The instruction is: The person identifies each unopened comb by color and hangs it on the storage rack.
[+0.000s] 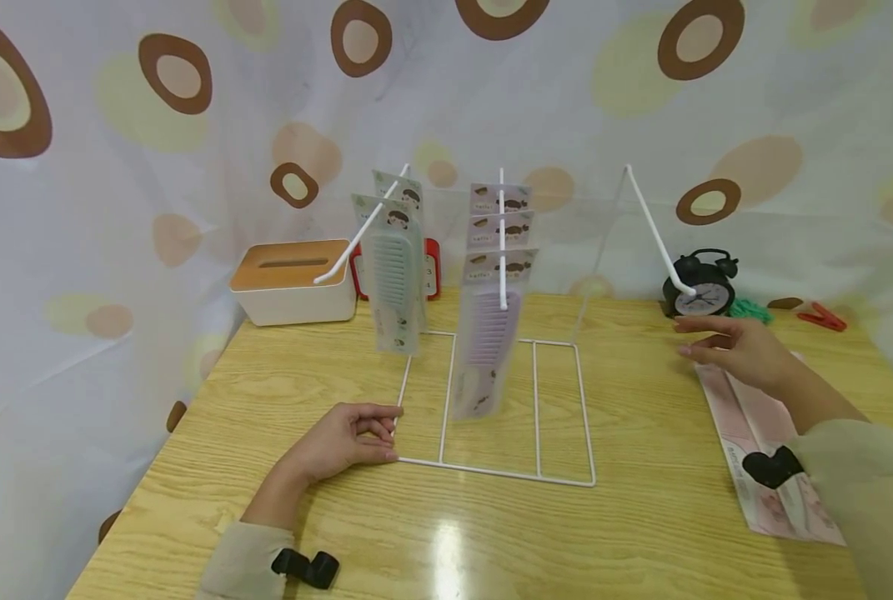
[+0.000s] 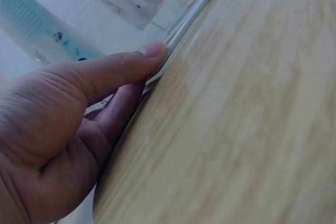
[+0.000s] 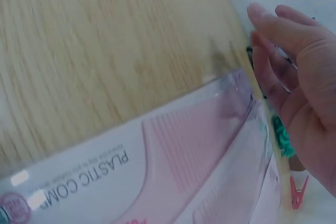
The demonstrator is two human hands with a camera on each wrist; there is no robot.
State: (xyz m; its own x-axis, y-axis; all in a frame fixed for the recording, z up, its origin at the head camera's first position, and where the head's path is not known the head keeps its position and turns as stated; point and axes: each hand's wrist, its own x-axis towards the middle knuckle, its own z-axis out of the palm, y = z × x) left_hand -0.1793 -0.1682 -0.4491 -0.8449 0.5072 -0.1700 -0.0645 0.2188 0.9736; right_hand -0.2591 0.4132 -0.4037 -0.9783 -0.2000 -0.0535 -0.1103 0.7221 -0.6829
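A white wire display rack (image 1: 494,474) stands on the table with three prongs. Green packaged combs (image 1: 391,271) hang on its left prong and purple packaged combs (image 1: 489,329) on the middle one. The right prong (image 1: 652,215) carries nothing. At the front left corner of the base my left hand (image 1: 341,442) pinches the wire between thumb and fingers, as the left wrist view also shows. My right hand (image 1: 746,354) is in the air with loosely bent fingers and holds nothing. Pink packaged combs (image 3: 184,140) lie in a pile on the table below it.
Along the back stand a tissue box (image 1: 296,287) with a wooden lid, a red-framed object (image 1: 433,268) partly behind the green combs, and a black alarm clock (image 1: 701,287). Green string (image 1: 750,312) and a red clip (image 1: 823,317) lie right of the clock. A patterned curtain hangs behind.
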